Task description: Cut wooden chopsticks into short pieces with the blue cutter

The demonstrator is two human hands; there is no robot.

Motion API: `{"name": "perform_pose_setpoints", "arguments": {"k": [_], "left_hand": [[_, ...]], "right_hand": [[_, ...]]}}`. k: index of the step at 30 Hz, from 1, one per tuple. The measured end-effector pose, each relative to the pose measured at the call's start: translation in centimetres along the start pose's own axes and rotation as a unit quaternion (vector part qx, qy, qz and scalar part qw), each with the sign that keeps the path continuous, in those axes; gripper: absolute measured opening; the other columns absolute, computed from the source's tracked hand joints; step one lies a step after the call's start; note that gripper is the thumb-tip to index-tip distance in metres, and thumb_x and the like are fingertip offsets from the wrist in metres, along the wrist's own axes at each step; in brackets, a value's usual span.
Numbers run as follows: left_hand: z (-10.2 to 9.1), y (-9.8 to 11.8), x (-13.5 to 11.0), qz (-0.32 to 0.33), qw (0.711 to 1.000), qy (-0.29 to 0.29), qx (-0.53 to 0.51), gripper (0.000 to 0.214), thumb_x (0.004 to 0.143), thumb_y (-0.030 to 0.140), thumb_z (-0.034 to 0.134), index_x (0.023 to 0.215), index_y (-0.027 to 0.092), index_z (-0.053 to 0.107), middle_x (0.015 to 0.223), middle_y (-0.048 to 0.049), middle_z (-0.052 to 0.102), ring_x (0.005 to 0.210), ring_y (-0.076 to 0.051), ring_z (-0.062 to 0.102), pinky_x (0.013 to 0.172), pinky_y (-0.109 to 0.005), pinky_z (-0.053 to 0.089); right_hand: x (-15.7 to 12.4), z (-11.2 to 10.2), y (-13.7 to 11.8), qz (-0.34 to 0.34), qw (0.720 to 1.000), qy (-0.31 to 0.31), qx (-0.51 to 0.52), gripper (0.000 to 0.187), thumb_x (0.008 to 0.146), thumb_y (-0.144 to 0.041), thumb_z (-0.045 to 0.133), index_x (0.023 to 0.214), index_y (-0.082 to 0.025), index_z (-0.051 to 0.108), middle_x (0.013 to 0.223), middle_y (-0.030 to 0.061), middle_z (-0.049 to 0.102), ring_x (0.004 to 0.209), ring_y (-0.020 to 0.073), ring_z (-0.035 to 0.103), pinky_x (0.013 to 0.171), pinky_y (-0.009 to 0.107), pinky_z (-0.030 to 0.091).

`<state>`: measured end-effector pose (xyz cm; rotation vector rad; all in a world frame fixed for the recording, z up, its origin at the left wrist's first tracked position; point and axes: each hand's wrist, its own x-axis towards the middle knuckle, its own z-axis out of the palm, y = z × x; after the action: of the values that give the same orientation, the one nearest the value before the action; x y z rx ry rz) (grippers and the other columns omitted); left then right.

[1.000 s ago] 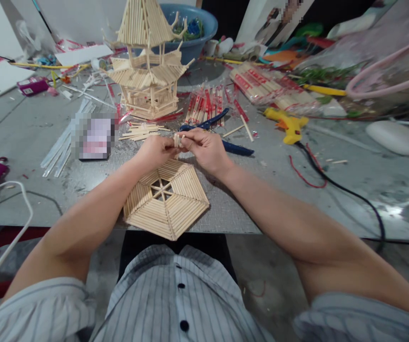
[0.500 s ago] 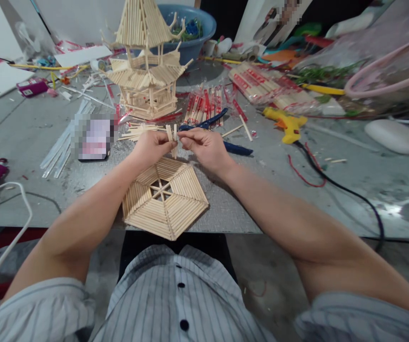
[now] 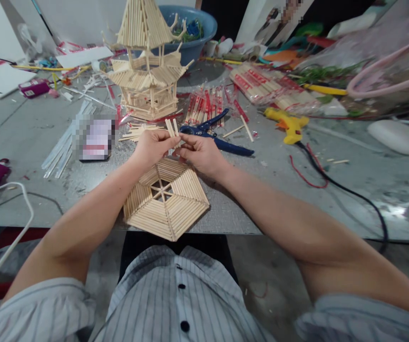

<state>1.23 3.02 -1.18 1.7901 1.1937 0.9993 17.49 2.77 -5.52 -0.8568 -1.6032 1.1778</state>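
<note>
Between my two hands stand a few short wooden sticks (image 3: 171, 127), roughly upright, their lower ends partly hidden by fingers. My left hand (image 3: 156, 145) is closed on them in a pinch. Thumb and fingers of my right hand (image 3: 199, 151) are closed on the same sticks from the other side. Just below lies a hexagonal stick panel (image 3: 186, 209) with an open, spoked centre, at the table's front edge. Behind my right hand rests a dark blue cutter (image 3: 235, 147). Loose cut sticks (image 3: 133, 133) lie behind my left hand.
A stick-built pagoda (image 3: 149, 78) stands behind my hands, before a blue basin (image 3: 200, 40). At right lie a yellow glue gun (image 3: 288, 124) with a black cord and wrapped chopsticks (image 3: 258, 83). A phone (image 3: 95, 137) and clear glue sticks (image 3: 63, 142) are on the left.
My right hand has moved slightly left and down, closer to my left hand, and now meets the sticks. The sticks have tilted a little to the left at the top.
</note>
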Motion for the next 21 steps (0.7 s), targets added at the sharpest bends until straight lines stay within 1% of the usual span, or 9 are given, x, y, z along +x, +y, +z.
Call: {"name": "perform_pose_setpoints", "arguments": {"k": [2, 5, 7, 9, 12, 14, 17, 19, 21], "left_hand": [[-0.1, -0.1, -0.1, 0.002, 1.000, -0.010, -0.020, 0.033, 0.082, 0.035, 0.067, 0.058, 0.014, 0.058, 0.044, 0.0055, 0.045, 0.042, -0.004, 0.038, 0.043, -0.021, 0.027], [-0.1, 0.1, -0.2, -0.007, 0.996, -0.019, -0.090, 0.029, 0.083, 0.039, 0.066, 0.068, 0.015, 0.064, 0.048, 0.0053, 0.048, 0.041, -0.004, 0.042, 0.043, -0.021, 0.032], [0.0, 0.5, -0.2, -0.022, 0.991, -0.019, -0.127, 0.027, 0.083, 0.040, 0.066, 0.072, 0.015, 0.065, 0.050, 0.0047, 0.052, 0.043, -0.005, 0.048, 0.044, -0.020, 0.036], [0.0, 0.9, -0.3, -0.039, 0.988, -0.019, -0.146, 0.027, 0.083, 0.039, 0.067, 0.072, 0.014, 0.064, 0.052, 0.0038, 0.054, 0.044, -0.006, 0.052, 0.045, -0.020, 0.040], [-0.2, 1.4, -0.3, -0.072, 0.983, -0.019, -0.170, 0.024, 0.083, 0.034, 0.068, 0.072, 0.014, 0.062, 0.056, 0.0023, 0.058, 0.046, -0.006, 0.056, 0.047, -0.019, 0.045], [-0.5, 1.4, -0.3, -0.094, 0.979, -0.015, -0.180, 0.021, 0.083, 0.030, 0.068, 0.072, 0.013, 0.060, 0.059, 0.0015, 0.060, 0.047, -0.006, 0.057, 0.048, -0.019, 0.047], [-0.9, 1.5, -0.3, -0.113, 0.979, -0.018, -0.167, 0.020, 0.082, 0.028, 0.069, 0.072, 0.013, 0.059, 0.060, 0.0012, 0.061, 0.049, -0.007, 0.059, 0.049, -0.019, 0.049], [-1.0, 1.8, -0.3, -0.123, 0.978, -0.025, -0.164, 0.020, 0.080, 0.027, 0.070, 0.072, 0.013, 0.059, 0.059, 0.0014, 0.061, 0.049, -0.007, 0.059, 0.049, -0.019, 0.049], [-1.0, 2.1, -0.5, -0.141, 0.974, -0.029, -0.175, 0.018, 0.079, 0.025, 0.072, 0.072, 0.013, 0.059, 0.059, 0.0016, 0.061, 0.048, -0.006, 0.058, 0.048, -0.018, 0.049]], "right_hand": [[0.0, 0.0, 0.1, 0.007, 1.000, -0.003, -0.002, 0.052, 0.075, -0.020, 0.063, 0.127, -0.015, 0.061, 0.069, -0.0036, 0.065, 0.056, 0.0085, 0.054, 0.056, 0.023, 0.049], [0.0, 0.0, 0.0, 0.008, 1.000, -0.021, 0.013, 0.070, 0.077, -0.024, 0.065, 0.144, -0.022, 0.045, 0.070, -0.0057, 0.066, 0.052, 0.0084, 0.052, 0.055, 0.024, 0.050], [0.0, 0.0, -0.1, 0.010, 0.999, -0.033, 0.025, 0.080, 0.078, -0.027, 0.067, 0.150, -0.025, 0.034, 0.071, -0.0062, 0.067, 0.051, 0.0085, 0.052, 0.055, 0.025, 0.051], [-0.1, -0.1, -0.4, 0.013, 0.999, -0.044, 0.023, 0.083, 0.079, -0.030, 0.068, 0.152, -0.026, 0.029, 0.072, -0.0062, 0.067, 0.050, 0.0084, 0.052, 0.055, 0.024, 0.051], [-0.2, -0.5, -0.7, 0.001, 0.999, -0.050, -0.004, 0.083, 0.078, -0.036, 0.069, 0.151, -0.026, 0.031, 0.075, -0.0052, 0.068, 0.054, 0.0091, 0.055, 0.058, 0.024, 0.052], [-0.2, -0.8, -1.0, -0.021, 0.998, -0.052, -0.036, 0.087, 0.073, -0.037, 0.074, 0.149, -0.026, 0.034, 0.080, -0.0038, 0.069, 0.061, 0.0104, 0.059, 0.063, 0.026, 0.053], [-0.4, -1.3, -1.2, -0.061, 0.991, -0.053, -0.110, 0.094, 0.064, -0.036, 0.081, 0.148, -0.026, 0.039, 0.088, -0.0011, 0.070, 0.067, 0.0127, 0.062, 0.073, 0.030, 0.054], [-0.5, -1.5, -1.1, -0.084, 0.983, -0.054, -0.156, 0.092, 0.065, -0.036, 0.081, 0.147, -0.027, 0.041, 0.090, -0.0003, 0.071, 0.069, 0.0138, 0.063, 0.077, 0.032, 0.054], [-0.6, -1.7, -0.9, -0.108, 0.973, -0.057, -0.197, 0.088, 0.070, -0.038, 0.078, 0.148, -0.028, 0.039, 0.092, 0.0003, 0.071, 0.071, 0.0149, 0.064, 0.078, 0.034, 0.054]]}}
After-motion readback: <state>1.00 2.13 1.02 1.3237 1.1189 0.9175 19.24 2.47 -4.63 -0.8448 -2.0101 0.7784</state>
